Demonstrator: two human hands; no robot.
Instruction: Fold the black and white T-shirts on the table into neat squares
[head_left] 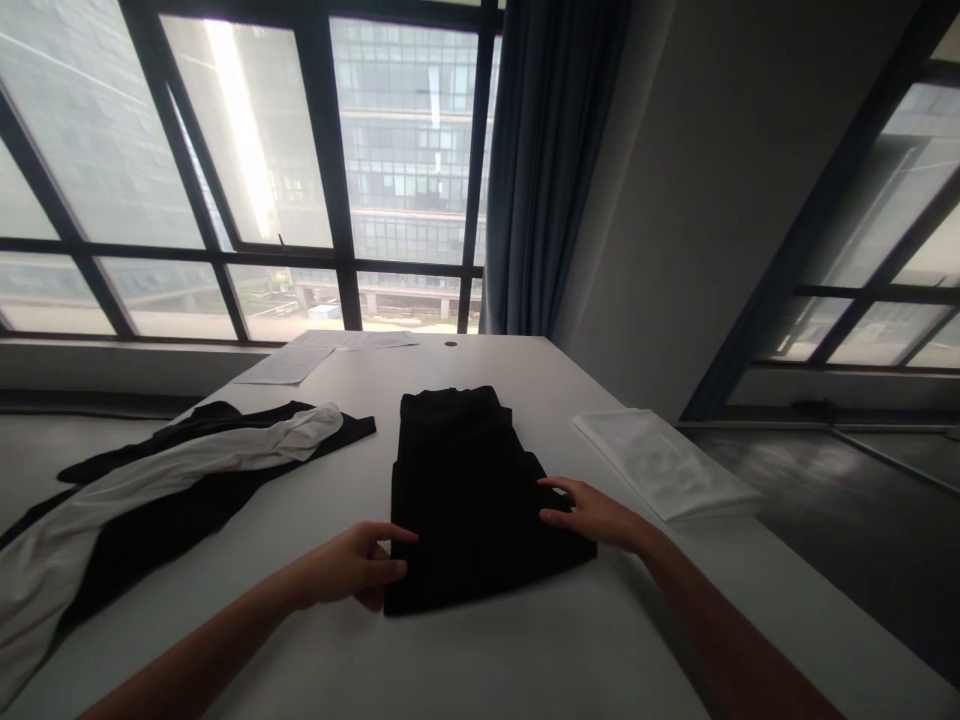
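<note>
A folded black garment lies flat in the middle of the white table, its narrower end away from me. At its left edge, near the front corner, my left hand touches the cloth, thumb and index finger apart on top and the other fingers partly hidden beside the edge. My right hand rests on the garment's right edge, with thumb and index finger apart on the fabric. Neither hand visibly pinches the cloth.
Loose black clothing and a white garment hang over the table's left side. A folded white cloth lies near the right edge. Paper sheets are at the back left of the table, before windows and a curtain.
</note>
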